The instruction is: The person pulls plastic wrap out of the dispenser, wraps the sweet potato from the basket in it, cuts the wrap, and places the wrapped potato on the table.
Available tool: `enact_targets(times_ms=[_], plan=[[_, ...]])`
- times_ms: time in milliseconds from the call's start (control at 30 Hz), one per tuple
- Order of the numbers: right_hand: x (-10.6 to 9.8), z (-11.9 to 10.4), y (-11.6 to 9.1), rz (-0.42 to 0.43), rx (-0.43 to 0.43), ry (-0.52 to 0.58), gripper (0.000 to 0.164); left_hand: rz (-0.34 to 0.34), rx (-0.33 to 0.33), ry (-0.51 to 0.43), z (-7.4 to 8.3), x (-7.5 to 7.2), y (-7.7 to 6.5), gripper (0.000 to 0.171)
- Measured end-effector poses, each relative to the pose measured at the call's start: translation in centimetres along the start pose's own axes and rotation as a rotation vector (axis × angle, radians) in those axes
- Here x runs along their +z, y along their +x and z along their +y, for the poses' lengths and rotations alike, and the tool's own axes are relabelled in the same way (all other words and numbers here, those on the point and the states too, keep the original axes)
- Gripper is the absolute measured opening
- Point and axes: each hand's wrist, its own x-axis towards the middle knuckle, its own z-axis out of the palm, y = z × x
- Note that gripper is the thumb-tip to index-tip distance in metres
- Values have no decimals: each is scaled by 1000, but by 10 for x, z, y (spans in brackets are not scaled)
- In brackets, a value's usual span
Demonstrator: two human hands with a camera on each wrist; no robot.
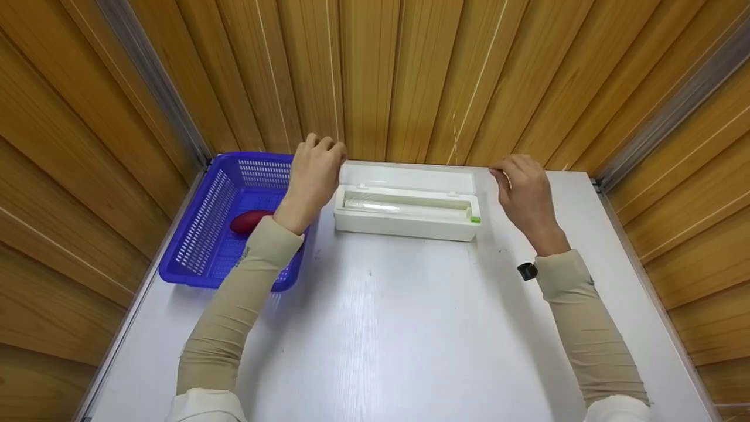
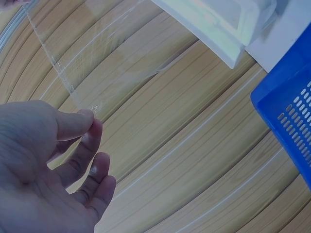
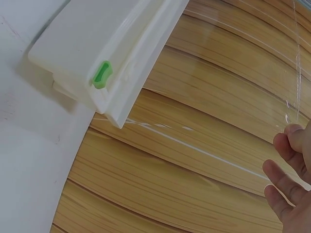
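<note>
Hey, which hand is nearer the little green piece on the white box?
The right. In the head view, the right hand is just right of the green piece; the left hand is by the opposite end of the white box, near the blue basket.

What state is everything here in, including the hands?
Left hand: pinching clear film
Right hand: pinching the film too
Clear film: edge stretched between the hands
White box: upright, lid open
Film roll: inside the box
Green piece: at the box's right end
Blue basket: upright, holding a red object
Red object: partly hidden by the left sleeve
</note>
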Motion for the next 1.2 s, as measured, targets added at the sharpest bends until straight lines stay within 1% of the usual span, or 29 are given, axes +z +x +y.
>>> enact_targets(times_ms=[433, 700, 967, 1200], plan=[[-5, -2, 3, 1, 23, -8, 10, -9, -1, 7, 4, -6, 3, 11], [-9, -4, 10, 20, 25, -7, 12, 26, 8, -5, 3, -12, 7, 10], [-11, -5, 14, 30, 16, 1, 12, 42, 14, -3, 4, -15, 7, 7], [-14, -7, 18, 39, 10, 6, 13, 50, 11, -15, 5, -20, 10, 11]])
